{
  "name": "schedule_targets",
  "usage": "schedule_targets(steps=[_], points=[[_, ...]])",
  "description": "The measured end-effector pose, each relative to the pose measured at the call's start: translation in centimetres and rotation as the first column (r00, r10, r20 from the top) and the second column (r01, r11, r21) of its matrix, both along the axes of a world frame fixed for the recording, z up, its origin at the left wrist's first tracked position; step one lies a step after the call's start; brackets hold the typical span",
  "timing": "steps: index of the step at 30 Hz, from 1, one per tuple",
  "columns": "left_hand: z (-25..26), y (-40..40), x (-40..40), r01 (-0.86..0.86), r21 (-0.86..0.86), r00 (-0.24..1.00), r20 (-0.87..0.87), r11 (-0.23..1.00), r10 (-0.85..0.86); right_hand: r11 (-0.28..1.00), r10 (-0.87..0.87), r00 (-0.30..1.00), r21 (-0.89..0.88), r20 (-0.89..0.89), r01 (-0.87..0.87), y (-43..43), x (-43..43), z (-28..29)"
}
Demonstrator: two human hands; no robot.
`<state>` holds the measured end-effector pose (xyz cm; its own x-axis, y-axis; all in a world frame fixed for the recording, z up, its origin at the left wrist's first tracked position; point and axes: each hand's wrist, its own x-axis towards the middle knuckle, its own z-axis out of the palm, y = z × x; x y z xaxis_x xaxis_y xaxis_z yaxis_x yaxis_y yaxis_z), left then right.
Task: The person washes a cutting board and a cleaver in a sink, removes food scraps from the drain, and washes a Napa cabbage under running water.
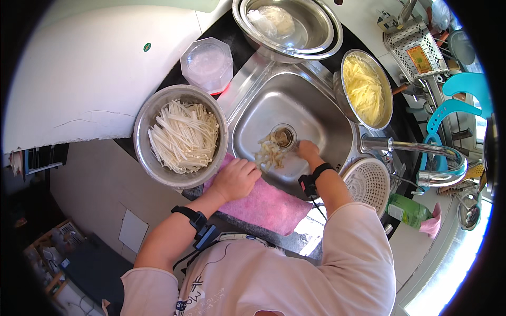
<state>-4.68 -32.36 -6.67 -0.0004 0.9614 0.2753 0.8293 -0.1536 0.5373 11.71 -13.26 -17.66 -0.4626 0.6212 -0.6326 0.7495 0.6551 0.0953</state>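
My left hand (236, 179) rests with curled fingers on a pink cloth (265, 207) at the front edge of the stainless steel sink (261, 108). Inside the basin, my right hand (308, 150) is beside the drain (284, 136); its fingertips are hidden, so I cannot tell whether it holds anything. Pale wet scraps (270, 155) lie on the sink floor and by the drain. A steel bowl (142, 158) of cut enoki mushrooms (184, 136) stands left of the sink. To the right, another steel bowl (389, 106) contains yellow shredded strips (363, 91) that look like potato.
Nested steel bowls (336, 43) with a plastic bag sit behind the sink, near a clear octagonal container (207, 65). The chrome faucet (427, 147) arches at right, above a white colander (367, 183) and a green bottle (409, 209). A perforated utensil rack (415, 49) is farther back.
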Motion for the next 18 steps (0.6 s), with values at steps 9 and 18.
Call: schedule_targets(steps=[9,18], points=[[0.1,-0.1,-0.1,0.004,-0.033,1.0,-0.002,0.999,-0.004,0.599,-0.133,0.863,-0.733,-0.487,-0.321,-5.4,-3.5,4.5],[0.2,0.0,-0.3,-0.009,-0.013,1.0,-0.004,1.0,0.009,0.578,0.755,0.478,0.111,-0.449,-0.808,-2.8,-4.1,2.1]])
